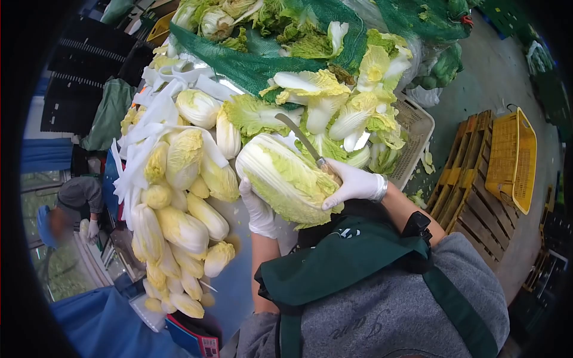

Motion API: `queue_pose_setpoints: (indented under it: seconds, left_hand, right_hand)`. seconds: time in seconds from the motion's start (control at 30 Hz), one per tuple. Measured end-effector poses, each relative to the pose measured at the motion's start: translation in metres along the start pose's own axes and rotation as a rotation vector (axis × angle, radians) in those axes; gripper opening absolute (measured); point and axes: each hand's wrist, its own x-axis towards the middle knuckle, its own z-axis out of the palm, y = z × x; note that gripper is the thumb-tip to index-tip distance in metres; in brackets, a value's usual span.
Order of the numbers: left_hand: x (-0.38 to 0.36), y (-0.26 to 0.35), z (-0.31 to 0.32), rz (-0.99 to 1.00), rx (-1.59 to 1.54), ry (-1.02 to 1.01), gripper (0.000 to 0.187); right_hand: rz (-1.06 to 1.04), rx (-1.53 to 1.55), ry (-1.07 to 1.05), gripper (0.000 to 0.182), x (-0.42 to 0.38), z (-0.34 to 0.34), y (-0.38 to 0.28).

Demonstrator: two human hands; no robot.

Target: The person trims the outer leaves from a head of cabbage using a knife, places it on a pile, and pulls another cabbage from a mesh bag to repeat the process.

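A large napa cabbage (283,176) with a white base and yellow-green leaves is held in front of my body. My left hand (258,210), in a white glove, grips its left underside; some of those fingers are hidden behind the head. In my gloved right hand (357,184) is the handle of a curved knife (303,138), its blade pointing up and left above the cabbage. The right thumb presses on the cabbage's leafy end. Loose outer leaves (322,98) lie just beyond the blade.
Trimmed cabbages (182,230) are piled at left beside white strips (152,113). Green mesh (262,68) with leaves lies at the back. A pale crate (421,128), wooden pallets (465,173) and a yellow crate (510,161) stand at right. Another person (80,200) is at far left.
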Motion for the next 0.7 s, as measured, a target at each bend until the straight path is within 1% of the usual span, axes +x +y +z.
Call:
queue_pose_setpoints:
  seconds: [0.03,0.13,0.23,0.27,0.37,0.4,0.43,0.5,0.57,0.6,0.67,0.7]
  left_hand:
    - [0.001,0.004,-0.002,0.001,0.047,-0.023,0.081]
    - [0.007,0.019,-0.021,-0.055,0.169,-0.134,0.086]
    - [0.002,0.002,-0.011,-0.125,0.125,-0.011,0.08]
    - [0.003,-0.002,-0.012,-0.133,0.034,-0.017,0.074]
    - [0.001,-0.011,-0.008,-0.19,-0.079,-0.057,0.075]
    - [0.001,-0.012,-0.005,-0.196,-0.132,-0.063,0.076]
    - [0.001,-0.012,-0.002,-0.201,-0.183,-0.068,0.077]
    - [0.002,-0.01,-0.001,-0.197,-0.223,-0.081,0.079]
    - [0.006,-0.011,-0.001,-0.187,-0.206,-0.097,0.081]
    - [0.005,-0.007,0.002,-0.216,-0.228,-0.097,0.081]
    - [-0.003,0.002,0.009,-0.274,-0.273,-0.091,0.081]
    - [-0.004,0.002,0.008,-0.27,-0.294,-0.099,0.08]
  right_hand:
    - [-0.004,0.033,-0.02,0.087,-0.002,0.0,-0.001]
    - [-0.17,-0.179,0.116,0.074,-0.01,0.008,-0.011]
    - [-0.049,-0.754,0.198,0.059,-0.006,-0.001,-0.009]
    - [-0.221,-0.796,0.28,0.044,-0.004,-0.003,-0.003]
    - [-0.141,-0.726,0.467,0.038,0.004,-0.011,-0.018]
    - [-0.183,-0.727,0.486,0.035,0.007,-0.017,-0.027]
    - [-0.179,-0.762,0.527,0.035,0.012,-0.02,-0.032]
    - [-0.229,-0.77,0.517,0.034,0.02,-0.03,-0.04]
    - [-0.173,-0.867,0.588,0.036,0.027,-0.037,-0.041]
    - [-0.143,-0.916,0.623,0.037,0.03,-0.04,-0.04]
    - [-0.219,-0.848,0.651,0.041,0.029,-0.056,-0.026]
    - [-0.257,-0.814,0.662,0.043,0.026,-0.061,-0.024]
